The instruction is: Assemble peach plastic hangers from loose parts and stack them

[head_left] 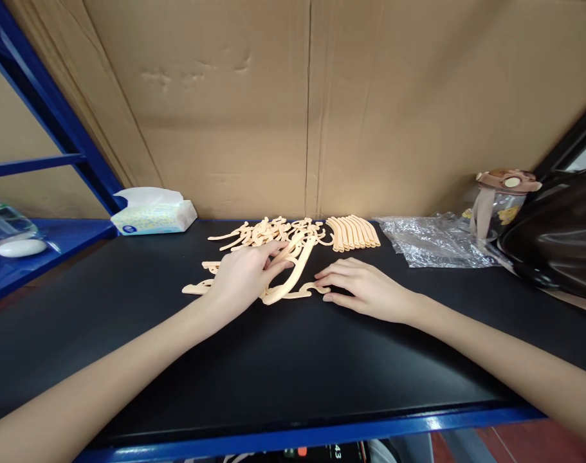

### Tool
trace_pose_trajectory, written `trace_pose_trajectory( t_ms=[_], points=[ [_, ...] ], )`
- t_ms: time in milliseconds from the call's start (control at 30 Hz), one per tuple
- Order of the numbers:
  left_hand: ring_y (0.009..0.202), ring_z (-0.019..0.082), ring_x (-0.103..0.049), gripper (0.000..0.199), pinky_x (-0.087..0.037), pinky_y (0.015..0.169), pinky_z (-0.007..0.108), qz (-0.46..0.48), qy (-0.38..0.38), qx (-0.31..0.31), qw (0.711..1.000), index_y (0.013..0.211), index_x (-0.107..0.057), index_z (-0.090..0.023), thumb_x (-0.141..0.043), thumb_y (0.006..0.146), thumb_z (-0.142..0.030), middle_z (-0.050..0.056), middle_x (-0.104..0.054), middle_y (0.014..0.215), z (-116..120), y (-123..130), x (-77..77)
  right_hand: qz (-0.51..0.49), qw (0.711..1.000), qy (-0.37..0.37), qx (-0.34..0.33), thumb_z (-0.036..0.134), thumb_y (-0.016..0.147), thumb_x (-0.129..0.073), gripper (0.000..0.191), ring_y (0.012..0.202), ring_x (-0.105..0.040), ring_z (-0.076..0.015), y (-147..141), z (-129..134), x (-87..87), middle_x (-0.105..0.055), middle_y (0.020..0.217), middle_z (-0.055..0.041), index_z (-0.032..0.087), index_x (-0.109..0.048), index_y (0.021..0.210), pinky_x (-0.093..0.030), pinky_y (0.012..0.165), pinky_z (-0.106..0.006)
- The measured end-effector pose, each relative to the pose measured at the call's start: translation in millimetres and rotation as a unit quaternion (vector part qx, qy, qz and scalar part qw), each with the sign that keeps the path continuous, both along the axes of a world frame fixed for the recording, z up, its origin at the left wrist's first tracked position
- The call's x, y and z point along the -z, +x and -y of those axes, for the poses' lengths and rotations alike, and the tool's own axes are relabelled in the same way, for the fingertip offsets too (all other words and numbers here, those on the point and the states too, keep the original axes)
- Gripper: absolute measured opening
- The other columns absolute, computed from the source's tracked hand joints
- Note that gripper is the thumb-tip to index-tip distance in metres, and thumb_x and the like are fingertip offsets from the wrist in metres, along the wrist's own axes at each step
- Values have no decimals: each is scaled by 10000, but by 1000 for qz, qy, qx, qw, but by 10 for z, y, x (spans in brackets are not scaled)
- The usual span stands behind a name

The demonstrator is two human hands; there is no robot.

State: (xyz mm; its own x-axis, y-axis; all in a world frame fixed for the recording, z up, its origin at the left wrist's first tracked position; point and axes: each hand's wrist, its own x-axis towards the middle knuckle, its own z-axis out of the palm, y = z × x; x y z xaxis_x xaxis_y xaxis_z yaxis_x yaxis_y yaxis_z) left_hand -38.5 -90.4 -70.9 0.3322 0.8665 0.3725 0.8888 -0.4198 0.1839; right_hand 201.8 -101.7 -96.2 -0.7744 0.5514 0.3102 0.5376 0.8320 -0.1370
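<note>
My left hand is closed around a curved beige plastic hanger arm, which tilts up from the table towards the back. Its fingertips hide part of the grip. Under the arm's lower end lies a flat beige hanger piece with a hook. At its hook tip, my right hand has thumb and fingers on either side, pinching it lightly. Beside and partly beneath my left wrist are more beige hanger pieces. Behind both hands is a loose heap of hooked beige pieces, next to a neat row of curved arms.
A tissue pack stands at the back left, and crumpled clear plastic lies at the back right near a drinking bottle. A dark bag borders the right side. Cardboard closes off the black table's back.
</note>
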Motion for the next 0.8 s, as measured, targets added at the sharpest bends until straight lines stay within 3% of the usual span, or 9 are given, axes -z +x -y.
trace_pose_trajectory(
  t_ms=[100,200,333,433,500,600,700,800],
  points=[
    [637,169,-617,338,-394,567,248,2,-8,25,1000,1112,-608,-280,-487,876,-489,-38,-684,748,20,16,20,-9,1000,16,13,311,915,-498,190,911,-565,-175,22,-52,0,-653,993,-27,191,-639,958,-422,841,-331],
    [749,174,-622,336,-430,644,253,-6,-3,66,998,1122,-603,-262,-511,873,-468,-13,-684,913,33,26,27,0,998,44,38,206,918,-476,172,873,-563,-186,62,-110,2,-656,923,-46,169,-637,964,-420,816,-345],
    [874,181,-593,301,-437,711,256,-56,2,153,987,1147,-586,-246,-507,896,-392,14,-641,974,32,27,35,18,996,58,62,33,864,-427,284,907,-561,-205,121,-180,3,-650,934,-60,163,-635,1006,-422,829,-369],
    [873,174,-581,295,-434,702,247,-80,6,191,978,1172,-567,-244,-485,914,-360,14,-613,940,29,32,47,8,995,51,81,12,851,-405,326,931,-566,-195,133,-191,2,-638,977,-50,189,-642,989,-432,821,-347],
    [875,175,-579,290,-437,705,249,-87,5,198,976,1174,-563,-233,-474,921,-340,17,-606,935,25,34,56,-4,991,56,118,67,880,-409,276,930,-573,-187,121,-172,1,-633,975,-49,188,-636,983,-442,792,-317],
    [928,180,-568,277,-443,766,265,-85,-5,210,974,1173,-555,-203,-469,924,-291,26,-610,975,15,28,74,-1,979,67,190,277,910,-475,180,856,-594,-185,86,-127,-8,-638,885,-39,184,-629,892,-445,727,-295],
    [969,187,-555,268,-437,814,286,-74,-11,215,974,1174,-532,-201,-479,917,-253,30,-607,1022,7,19,97,28,969,78,233,484,833,-563,316,789,-601,-202,59,-95,-21,-634,802,-36,180,-611,762,-439,702,-312],
    [909,179,-561,167,-437,759,277,-48,-20,212,976,1064,-543,-215,-486,907,-226,19,-601,990,18,25,100,35,967,69,243,460,814,-596,288,795,-604,-205,51,-89,-29,-636,804,-36,178,-622,764,-439,709,-316]
  ],
)
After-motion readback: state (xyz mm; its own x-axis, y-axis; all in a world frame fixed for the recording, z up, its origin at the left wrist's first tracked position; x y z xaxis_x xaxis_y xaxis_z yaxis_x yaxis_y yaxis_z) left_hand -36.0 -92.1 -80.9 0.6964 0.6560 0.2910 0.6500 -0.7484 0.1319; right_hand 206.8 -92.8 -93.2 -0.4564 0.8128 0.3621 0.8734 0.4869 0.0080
